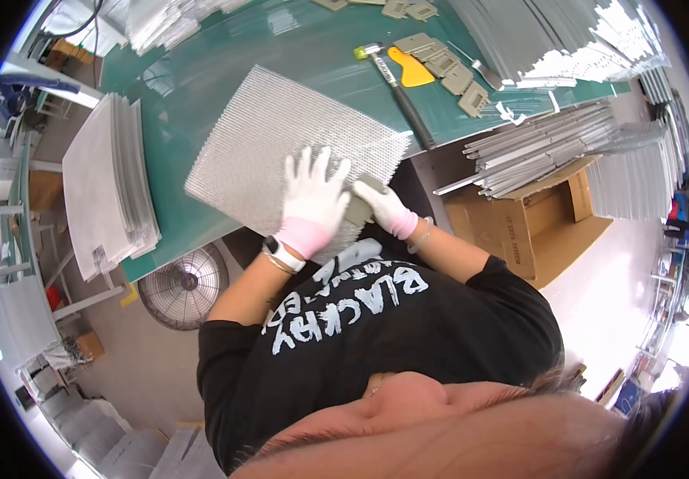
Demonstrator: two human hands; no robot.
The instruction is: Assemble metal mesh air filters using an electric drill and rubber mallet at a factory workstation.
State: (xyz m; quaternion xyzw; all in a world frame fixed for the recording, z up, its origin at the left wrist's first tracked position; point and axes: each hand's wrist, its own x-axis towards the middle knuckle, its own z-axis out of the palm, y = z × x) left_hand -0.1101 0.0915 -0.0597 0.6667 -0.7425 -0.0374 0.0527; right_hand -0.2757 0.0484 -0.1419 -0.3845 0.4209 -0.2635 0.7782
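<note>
A square silver mesh panel (252, 136) lies slanted on the green-topped table, its near corner reaching over the edge toward my body. My left hand (312, 191), in a white glove with a pink cuff, rests flat on the panel with its fingers spread. Close beside it, my gloved right hand (388, 209) grips a flat olive-grey plate (359, 210) against the panel's near right side. The hand and the panel's edge area partly hide that plate, so its full outline does not show.
Right of the panel lie a hammer (398, 92), a yellow scraper (412, 69), several olive-grey plates (457, 77) and a brush (484, 72). Stacked panels (109, 180) stand at the left table end. Metal strips (544, 144) lie above an open cardboard box (548, 223). A round fan (185, 287) stands below.
</note>
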